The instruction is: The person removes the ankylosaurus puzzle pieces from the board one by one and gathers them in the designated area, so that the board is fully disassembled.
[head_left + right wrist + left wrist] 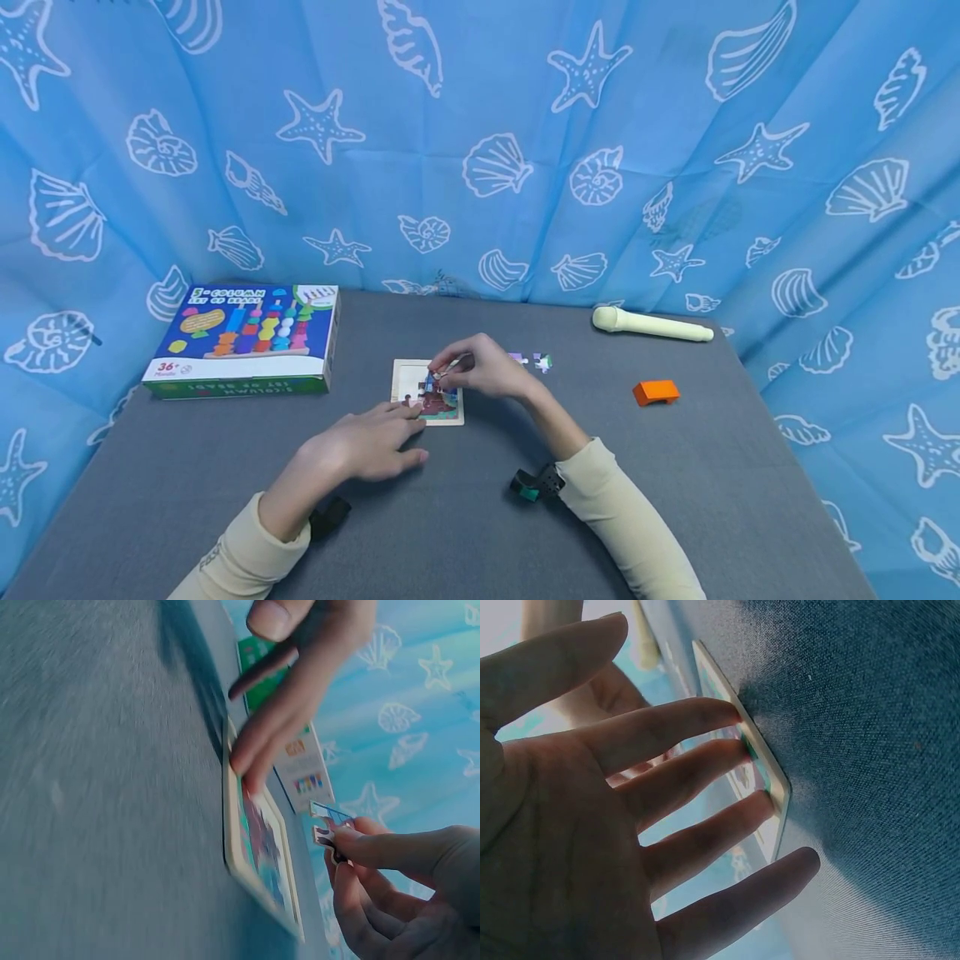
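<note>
Wooden tray (409,371); touching left hand (375,442); puzzle piece (322,836); pinched by right hand (486,367)

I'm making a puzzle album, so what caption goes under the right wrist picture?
The right fingers pinch a puzzle piece near the wooden frame while the left fingers touch the frame.

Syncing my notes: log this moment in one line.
left hand: touches wooden jigsaw tray | right hand: pinches jigsaw piece over tray | loose pieces: on table, apart from tray
</note>
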A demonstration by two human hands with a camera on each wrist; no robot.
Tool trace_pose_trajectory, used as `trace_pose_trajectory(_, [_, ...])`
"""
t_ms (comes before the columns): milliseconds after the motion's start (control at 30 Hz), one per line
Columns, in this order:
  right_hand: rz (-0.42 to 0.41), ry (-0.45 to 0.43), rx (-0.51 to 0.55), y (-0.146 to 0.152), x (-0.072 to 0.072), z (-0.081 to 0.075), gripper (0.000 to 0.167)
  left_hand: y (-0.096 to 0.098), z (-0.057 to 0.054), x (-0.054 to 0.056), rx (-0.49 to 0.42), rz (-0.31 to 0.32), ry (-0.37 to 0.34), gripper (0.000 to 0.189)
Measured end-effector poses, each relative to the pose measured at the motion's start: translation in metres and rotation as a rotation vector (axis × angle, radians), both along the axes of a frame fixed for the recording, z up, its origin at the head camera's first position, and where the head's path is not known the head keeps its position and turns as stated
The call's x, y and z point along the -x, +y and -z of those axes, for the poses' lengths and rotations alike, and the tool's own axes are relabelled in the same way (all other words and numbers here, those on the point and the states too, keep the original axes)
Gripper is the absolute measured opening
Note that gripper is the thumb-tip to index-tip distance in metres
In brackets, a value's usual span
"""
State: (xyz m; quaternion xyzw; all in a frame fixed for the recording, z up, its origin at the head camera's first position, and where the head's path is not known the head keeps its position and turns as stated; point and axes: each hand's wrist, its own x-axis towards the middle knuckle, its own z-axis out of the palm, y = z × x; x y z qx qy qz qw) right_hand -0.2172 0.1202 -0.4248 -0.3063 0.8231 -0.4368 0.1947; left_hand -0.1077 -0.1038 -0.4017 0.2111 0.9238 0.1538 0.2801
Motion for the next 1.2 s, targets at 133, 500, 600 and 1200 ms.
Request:
trace_pose_trajectory(133, [0.041, -0.012, -0.035, 0.019, 0.001, -0.001, 0.023, 0.001, -0.001, 0.000, 0.004, -0.005, -0.002, 0.062])
trace_pose_trajectory(500, [0.071, -0.008, -0.114, 0.055, 0.003, 0.005, 0.019, 0.001, -0.002, -0.002, -0.006, -0.010, 0.003, 0.062])
trace_pose_trajectory(600, [0.061, 0.006, -0.136, 0.059, 0.003, 0.006, 0.018, 0.001, -0.002, -0.002, -0.013, -0.014, 0.003, 0.062])
trace_pose_trajectory(1200, [0.122, 0.018, -0.220, 0.064, 0.003, 0.005, 0.017, 0.002, -0.001, -0.002, -0.014, -0.021, 0.010, 0.061])
